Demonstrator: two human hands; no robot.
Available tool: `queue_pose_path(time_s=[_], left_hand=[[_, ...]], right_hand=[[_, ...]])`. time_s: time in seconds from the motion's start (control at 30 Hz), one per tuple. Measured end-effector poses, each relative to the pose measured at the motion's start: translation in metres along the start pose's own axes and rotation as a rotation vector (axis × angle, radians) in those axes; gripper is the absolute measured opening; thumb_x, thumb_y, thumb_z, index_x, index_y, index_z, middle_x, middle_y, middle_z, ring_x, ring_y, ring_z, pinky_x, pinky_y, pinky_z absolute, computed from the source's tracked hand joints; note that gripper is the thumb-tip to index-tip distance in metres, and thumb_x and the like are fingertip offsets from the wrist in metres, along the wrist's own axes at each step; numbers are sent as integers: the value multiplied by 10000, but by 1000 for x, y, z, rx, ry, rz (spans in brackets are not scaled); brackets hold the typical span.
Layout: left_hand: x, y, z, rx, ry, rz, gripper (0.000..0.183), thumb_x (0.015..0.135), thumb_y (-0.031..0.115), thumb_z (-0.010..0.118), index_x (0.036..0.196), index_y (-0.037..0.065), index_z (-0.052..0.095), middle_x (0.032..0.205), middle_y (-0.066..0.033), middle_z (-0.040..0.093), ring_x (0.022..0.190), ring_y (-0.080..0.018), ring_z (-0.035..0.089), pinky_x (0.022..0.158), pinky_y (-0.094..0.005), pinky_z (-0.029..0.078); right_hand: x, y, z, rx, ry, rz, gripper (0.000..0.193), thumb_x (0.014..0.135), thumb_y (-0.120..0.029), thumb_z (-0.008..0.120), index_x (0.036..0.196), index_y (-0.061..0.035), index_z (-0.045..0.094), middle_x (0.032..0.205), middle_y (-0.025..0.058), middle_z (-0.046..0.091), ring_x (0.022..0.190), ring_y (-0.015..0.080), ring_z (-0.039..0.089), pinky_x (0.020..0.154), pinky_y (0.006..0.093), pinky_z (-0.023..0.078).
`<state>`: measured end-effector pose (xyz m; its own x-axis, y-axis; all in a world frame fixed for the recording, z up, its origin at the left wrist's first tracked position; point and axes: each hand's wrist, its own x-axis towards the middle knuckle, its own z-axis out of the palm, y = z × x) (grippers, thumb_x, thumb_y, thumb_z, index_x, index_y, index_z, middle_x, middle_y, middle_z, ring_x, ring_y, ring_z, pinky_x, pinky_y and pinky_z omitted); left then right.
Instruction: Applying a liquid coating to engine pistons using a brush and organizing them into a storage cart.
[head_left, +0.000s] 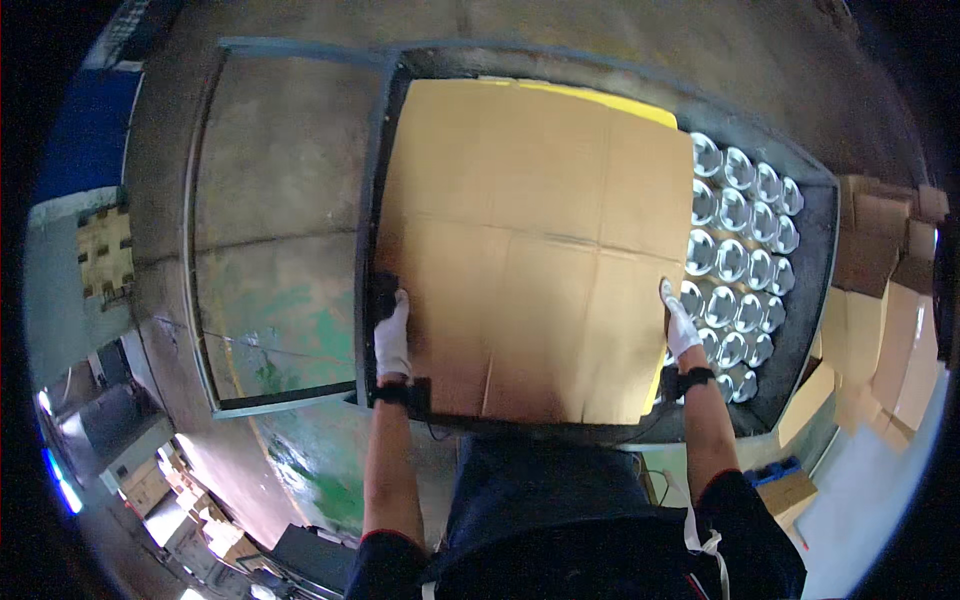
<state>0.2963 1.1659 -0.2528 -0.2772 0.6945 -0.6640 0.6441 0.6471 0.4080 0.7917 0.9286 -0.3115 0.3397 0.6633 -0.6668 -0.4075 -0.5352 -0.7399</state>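
Note:
A large creased brown cardboard sheet (540,250) spans most of a dark-walled crate (815,300). My left hand (392,335), in a white glove, grips the sheet's left edge beside the crate wall. At the sheet's right edge, my white-gloved right hand (680,320) holds on with its thumb uppermost; its other fingers are partly hidden. A yellow sheet (640,108) peeks out under the cardboard at the far edge and at the near right corner. Right of the cardboard, rows of shiny metal pistons (733,212) stand in the crate; the sheet covers whatever lies farther left.
An open metal frame (192,230) adjoins the crate's left side above the concrete floor (290,170). Brown cardboard boxes (865,330) are stacked at the right. A wooden pallet (105,255) is at the far left. Near my right arm sits a small box (785,495).

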Motion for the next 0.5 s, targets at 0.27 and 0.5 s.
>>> queue_pose_path(time_s=[0.27,0.5], left_hand=[[-96,4,-34,11,402,123,728,897,674,491,785,-8,721,775,-237,691,803,-395,681,763,-463,488],[-189,11,-96,-230,362,-109,747,899,683,458,880,-18,716,810,-208,703,805,-347,682,764,-394,491]], right_hand=[[-100,-54,40,52,91,-108,666,1000,-441,516,1473,4,374,1452,89,472,1310,192,450,1111,333,343],[-145,-82,61,252,124,-76,685,939,-559,564,1358,-21,504,1276,127,585,1125,251,557,977,377,456]])
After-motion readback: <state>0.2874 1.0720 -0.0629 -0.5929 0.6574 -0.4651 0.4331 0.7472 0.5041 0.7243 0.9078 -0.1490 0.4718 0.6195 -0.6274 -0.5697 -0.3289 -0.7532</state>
